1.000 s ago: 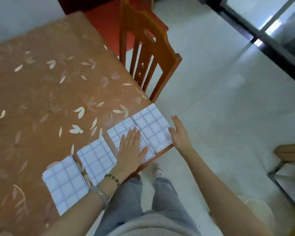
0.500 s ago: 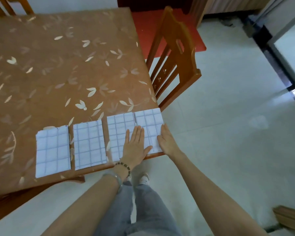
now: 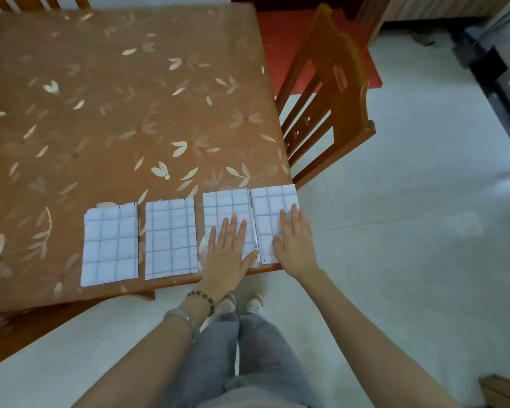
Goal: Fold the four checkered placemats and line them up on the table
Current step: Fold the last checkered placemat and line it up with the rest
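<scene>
Pressing flat on the row, both of our hands lie with fingers straight and slightly spread, and they grip nothing. Our left hand (image 3: 227, 254) rests palm-down on placemat 3 (image 3: 227, 206) and covers its near half. Its thumb points toward the seam with placemat 4 (image 3: 270, 206). Our right hand (image 3: 295, 245) rests palm-down on the right part of placemat 4, with its outer edge at the mat's right border. A beaded bracelet (image 3: 202, 297) and a pale bangle (image 3: 183, 318) sit on the left wrist.

All 4 folded checkered placemats lie in 1 row along the near edge of the table (image 3: 115, 113). Placemat 1 (image 3: 111, 242) takes the left end. Placemat 2 (image 3: 170, 237) lies just beside it, with a narrow strip of tabletop between them. A similar strip separates placemats 2 and 3. Placemats 3 and 4 meet along their shared edge; we cannot tell whether they touch or overlap. The far edges of placemats 3 and 4 sit farther up the table than those of placemats 1 and 2.

Placemat 4 reaches the table's near right corner, and past that corner lies pale floor (image 3: 424, 201). The brown leaf-patterned surface extends well beyond the row and to the left of placemat 1. A wooden chair (image 3: 330, 92) stands against the table's right side, well apart from our right hand.
</scene>
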